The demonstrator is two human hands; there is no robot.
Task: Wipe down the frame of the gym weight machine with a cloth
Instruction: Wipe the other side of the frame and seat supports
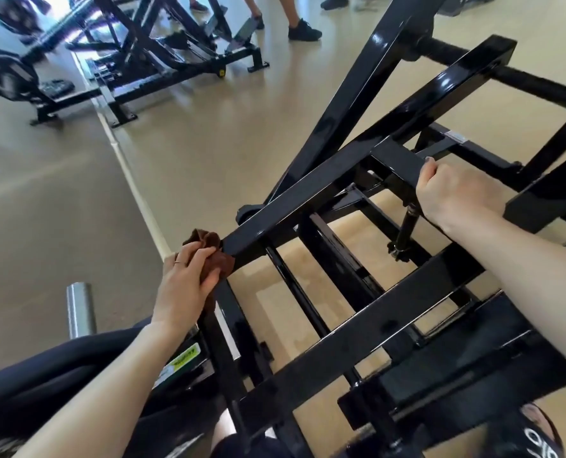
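Left hand [189, 282] pinches brown cloth [213, 251] at beam [311, 193] end; right hand [453, 190] grips crossbar [397, 157], apparently bracing. Drag cloth along all 4 faces.

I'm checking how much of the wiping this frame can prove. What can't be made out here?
Head view only:
- Brown cloth: mostly hidden under the left hand; which frame face it touches is unclear.
- Right hand grip: fingertips curl behind the black steel machine frame.
- Green-and-white label: text too small and tilted.
- Silver metal cylinder: base hidden by a dark-clad leg.
- Background gym machines: blurred.
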